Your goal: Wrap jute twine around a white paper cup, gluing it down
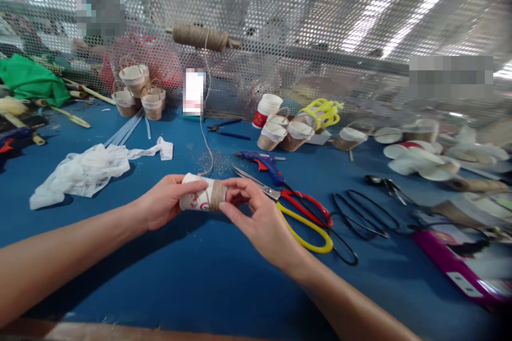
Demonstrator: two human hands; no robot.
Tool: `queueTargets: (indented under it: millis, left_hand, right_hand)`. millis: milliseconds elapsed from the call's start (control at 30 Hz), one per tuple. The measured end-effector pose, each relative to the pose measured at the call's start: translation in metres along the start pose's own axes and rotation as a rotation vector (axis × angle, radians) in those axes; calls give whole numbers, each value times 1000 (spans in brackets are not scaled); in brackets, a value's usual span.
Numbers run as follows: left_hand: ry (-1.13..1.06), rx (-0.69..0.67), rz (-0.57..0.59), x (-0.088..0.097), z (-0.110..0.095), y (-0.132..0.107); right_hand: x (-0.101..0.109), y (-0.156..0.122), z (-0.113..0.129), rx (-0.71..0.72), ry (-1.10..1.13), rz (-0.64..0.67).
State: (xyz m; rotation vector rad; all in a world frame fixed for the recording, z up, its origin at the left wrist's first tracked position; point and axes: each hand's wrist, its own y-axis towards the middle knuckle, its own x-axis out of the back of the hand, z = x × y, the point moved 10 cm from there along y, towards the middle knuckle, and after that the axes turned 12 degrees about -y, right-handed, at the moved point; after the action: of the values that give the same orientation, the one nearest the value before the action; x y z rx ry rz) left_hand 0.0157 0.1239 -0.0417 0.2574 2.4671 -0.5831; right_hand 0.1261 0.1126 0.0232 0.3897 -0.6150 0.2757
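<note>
Between my hands a white paper cup point(194, 201) with red print lies on its side above the blue table. Brown twine point(217, 195) is wound round its right part. My left hand point(168, 198) is closed round the cup's left end, thumb along the top. With fingertips and thumb, my right hand point(250, 208) grips the twine-covered end. A loose strand point(208, 149) runs from the cup up to a twine spool point(202, 37) on a rod at the mesh. Just right of the cup lie large scissors point(304, 217) with red and yellow handles, blades open.
Behind the scissors is a blue glue gun point(264, 162); pliers point(230, 132) lie farther back. White lace point(86, 173) spreads at left. Twine-wrapped cups point(135, 82) stand at back left, others point(294, 133) at back right. Black cable point(360, 216) and a purple box point(452, 266) lie at right.
</note>
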Motion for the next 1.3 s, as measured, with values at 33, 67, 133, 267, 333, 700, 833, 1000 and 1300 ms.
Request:
queueTargets:
  millis: [33,67,133,267,333,700,833,1000,1300]
  left_hand:
    - [6,-19,-21,3,-1,0]
    - [16,-42,-42,7,-4,-1]
    - [50,-67,-70,12,-7,-1]
    - [134,-61,-58,14,-9,0]
    - [171,-49,-43,14,-7,2]
    - [238,-109,-68,18,-10,2]
    - [358,-185,-52,16,-18,0]
    - [424,-190,-70,19,-18,3]
    - [405,-172,-48,20,-14,3]
  right_hand:
    - [7,2,0,-12,-6,-21]
    - [18,5,-1,-30,-14,-60]
    - [47,12,-5,-77,-21,-165]
    - [98,30,-17,-127,-54,-340]
    - [103,36,-37,-230,57,-335]
    - [55,45,-50,-306,185,-39]
    - [86,54,-69,-342,137,-160]
    - [103,54,-92,-442,261,-225]
    - [48,43,-54,-353,457,103]
